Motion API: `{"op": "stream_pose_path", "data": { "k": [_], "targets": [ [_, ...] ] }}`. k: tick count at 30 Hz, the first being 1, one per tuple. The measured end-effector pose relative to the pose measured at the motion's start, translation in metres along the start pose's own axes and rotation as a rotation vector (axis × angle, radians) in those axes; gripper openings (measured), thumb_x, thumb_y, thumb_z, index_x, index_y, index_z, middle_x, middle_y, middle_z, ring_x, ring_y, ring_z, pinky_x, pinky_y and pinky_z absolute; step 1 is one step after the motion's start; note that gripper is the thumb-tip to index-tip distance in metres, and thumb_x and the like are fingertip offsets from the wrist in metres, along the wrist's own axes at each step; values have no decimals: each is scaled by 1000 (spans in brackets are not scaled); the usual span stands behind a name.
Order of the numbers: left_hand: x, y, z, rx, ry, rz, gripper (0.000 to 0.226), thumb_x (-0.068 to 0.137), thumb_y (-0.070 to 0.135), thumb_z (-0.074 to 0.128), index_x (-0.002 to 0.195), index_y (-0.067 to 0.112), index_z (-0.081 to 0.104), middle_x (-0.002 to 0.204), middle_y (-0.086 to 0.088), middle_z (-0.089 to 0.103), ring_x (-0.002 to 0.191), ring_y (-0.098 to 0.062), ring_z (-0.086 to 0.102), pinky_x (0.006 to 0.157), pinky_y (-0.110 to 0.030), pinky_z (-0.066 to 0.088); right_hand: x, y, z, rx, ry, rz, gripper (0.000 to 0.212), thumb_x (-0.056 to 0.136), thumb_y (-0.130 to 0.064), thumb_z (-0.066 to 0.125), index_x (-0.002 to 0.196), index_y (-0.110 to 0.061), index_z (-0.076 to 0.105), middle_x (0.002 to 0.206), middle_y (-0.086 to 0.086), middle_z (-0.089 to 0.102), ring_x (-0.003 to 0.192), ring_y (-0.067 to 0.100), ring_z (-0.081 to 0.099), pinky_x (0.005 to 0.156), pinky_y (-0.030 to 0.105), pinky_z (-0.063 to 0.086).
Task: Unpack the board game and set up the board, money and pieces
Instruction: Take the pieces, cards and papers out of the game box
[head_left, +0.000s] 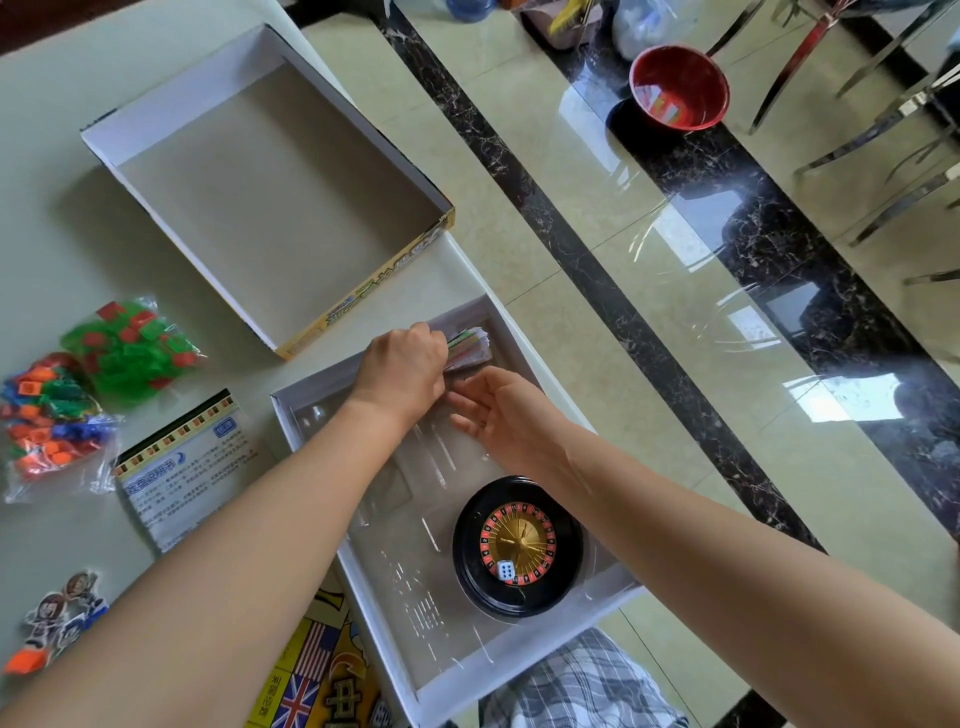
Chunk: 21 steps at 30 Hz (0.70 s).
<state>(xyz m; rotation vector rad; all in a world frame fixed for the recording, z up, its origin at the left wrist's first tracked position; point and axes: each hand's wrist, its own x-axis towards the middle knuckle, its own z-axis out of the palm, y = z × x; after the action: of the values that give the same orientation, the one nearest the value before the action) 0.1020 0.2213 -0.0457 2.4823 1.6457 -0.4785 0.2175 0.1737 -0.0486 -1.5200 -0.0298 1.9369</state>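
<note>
Left hand (402, 369) is curling its fingers round a thick stack of paper money (470, 347), gripping the near end while the far end is fanning out slightly, pale notes with green and pink edges showing. Right hand (496, 413) is hovering at about five o'clock of the stack, just beside it, with fingers loose and nearly straight and nothing in its grasp. Whether its fingertips are touching the notes I cannot tell. Both hands are reaching over the twelve o'clock end of the open box tray (291, 415), where the money is sitting at a sunken compartment; whether it is resting there or lifted clear is not plain. At six o'clock of the hands a black roulette wheel (518, 545) is lying in the tray, a white die (505, 569) resting on its numbered ring. The box lid (156, 104) is lying inside-up at eleven o'clock, its corner just beside the tray. At nine o'clock two clear bags are lying on the table — green houses (130, 348) and mixed coloured pieces (47, 421) — with an instruction sheet (182, 467) near them. The folded board (311, 665) is showing at seven o'clock, beside the tray.
</note>
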Motion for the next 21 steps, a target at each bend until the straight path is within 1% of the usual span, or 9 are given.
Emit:
{"op": "stream_pose_path", "data": {
  "k": [3,6,8,11,14,16,17,19,21],
  "targets": [
    [3,-3,-2,-32,-8,1,25,92,25,54,110,8,57,111,-12,59,101,-34,61,78,-38,48,6,-4,13,36,-25,-15,15,90,-11,42,84,-13,56,86,3,60,74,13,51,67,23,39],
    [1,-6,-1,-70,-7,12,27,93,30,54,110,9,58,111,-12,59,102,-33,60,79,-38,47,14,-6,18,63,89,-6,11,90,-19,50,86,-13,58,75,1,61,67,13,55,67,23,43],
    [-2,-8,0,-110,1,18,31,94,34,54,113,10,59,112,-11,58,103,-32,59,80,-39,47,18,-5,21,-15,103,-32,17,89,-28,58,79,-14,58,61,-1,57,59,11,51,62,22,41],
    [-10,-9,6,-171,29,42,37,93,36,55,120,11,55,116,-9,56,109,-29,57,85,-37,45,21,-4,28,-155,156,-47,33,81,-46,69,78,-13,60,62,0,53,56,12,50,55,23,38],
    [-20,-11,18,-290,77,104,52,88,41,58,127,8,52,117,-10,52,112,-26,52,86,-37,45,25,-2,32,-164,232,-107,25,84,-31,71,81,-7,62,67,7,59,56,17,57,49,24,44],
    [-30,-14,25,-462,137,133,68,80,54,53,132,10,51,114,-7,52,107,-24,51,82,-37,48,26,-1,29,-141,258,-154,15,87,-16,65,95,-3,63,82,15,65,65,22,64,51,24,49],
    [-35,-15,26,-569,181,131,71,78,58,49,131,12,53,113,-6,53,106,-22,51,82,-35,48,23,0,25,-124,253,-178,19,88,-11,61,104,-1,61,89,18,65,68,24,65,51,25,50],
    [-42,-19,28,-757,296,63,67,79,57,45,128,12,56,116,-4,53,109,-18,50,89,-29,44,16,0,18,-123,183,-240,28,88,-7,55,114,2,57,88,18,64,64,22,63,47,23,49],
    [-45,-19,25,-985,312,-94,60,84,51,46,131,14,52,121,-2,52,110,-13,50,93,-24,40,8,-3,13,-160,77,-291,25,87,-4,52,111,3,55,80,15,62,62,23,63,49,25,50]
  ]
}}
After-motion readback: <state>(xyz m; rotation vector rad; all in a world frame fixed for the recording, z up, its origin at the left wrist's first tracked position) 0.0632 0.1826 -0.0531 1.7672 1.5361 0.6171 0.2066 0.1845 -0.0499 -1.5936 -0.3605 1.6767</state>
